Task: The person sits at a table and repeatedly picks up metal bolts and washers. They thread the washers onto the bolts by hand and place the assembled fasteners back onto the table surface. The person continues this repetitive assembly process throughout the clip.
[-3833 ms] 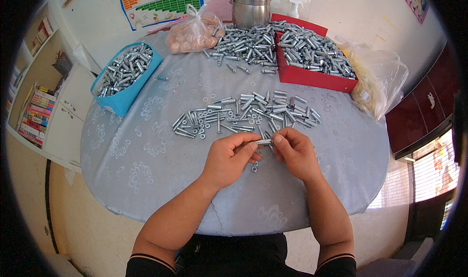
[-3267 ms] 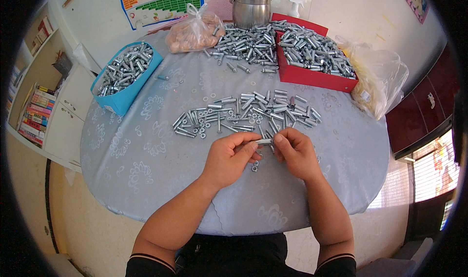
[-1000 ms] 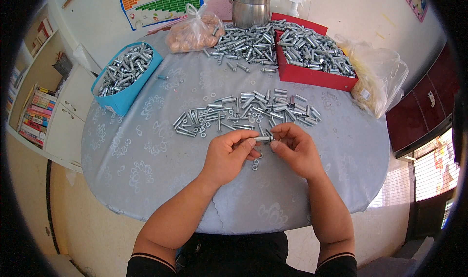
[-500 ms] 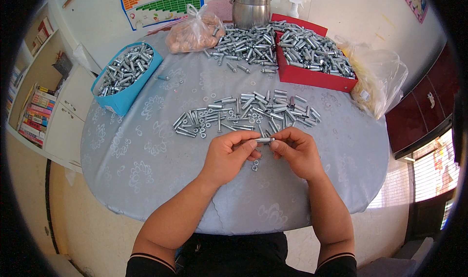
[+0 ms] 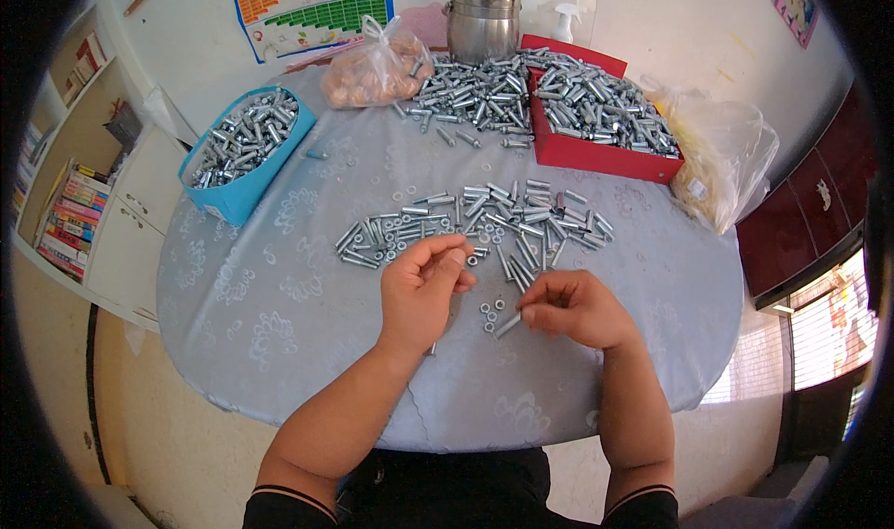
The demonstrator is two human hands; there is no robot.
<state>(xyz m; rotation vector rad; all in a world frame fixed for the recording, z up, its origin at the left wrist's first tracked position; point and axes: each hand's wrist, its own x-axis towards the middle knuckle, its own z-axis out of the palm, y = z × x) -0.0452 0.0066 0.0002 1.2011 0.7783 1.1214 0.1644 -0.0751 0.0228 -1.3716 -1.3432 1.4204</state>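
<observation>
The slim bolt (image 5: 507, 326) lies between the two hands, pinched at one end by the thumb and index finger of the right hand (image 5: 579, 310). It slants down and left from those fingertips, just beside a small cluster of nuts (image 5: 490, 317) in the gap between the hands. The left hand (image 5: 417, 291) is apart from it, its fingers curled inward and the thumb near the index finger; whether anything sits inside that curl I cannot tell.

The bolt looks silvery, straight and cylindrical, with its gripped end hidden by the fingers. The nuts are bright metal rings with round holes. A metal tip (image 5: 431, 349) shows beside the left wrist.

Beyond both hands, loose bolts (image 5: 531, 216) spread in a shiny, tangled band over the tabletop (image 5: 307, 352), whose grey cloth has a satiny sheen and pale flower outlines. Farther out, a blue bin (image 5: 251, 187) of fasteners stands to the left of the left hand, and a red, straight-sided box (image 5: 605, 158), heaped with more, stands ahead of the right hand
</observation>
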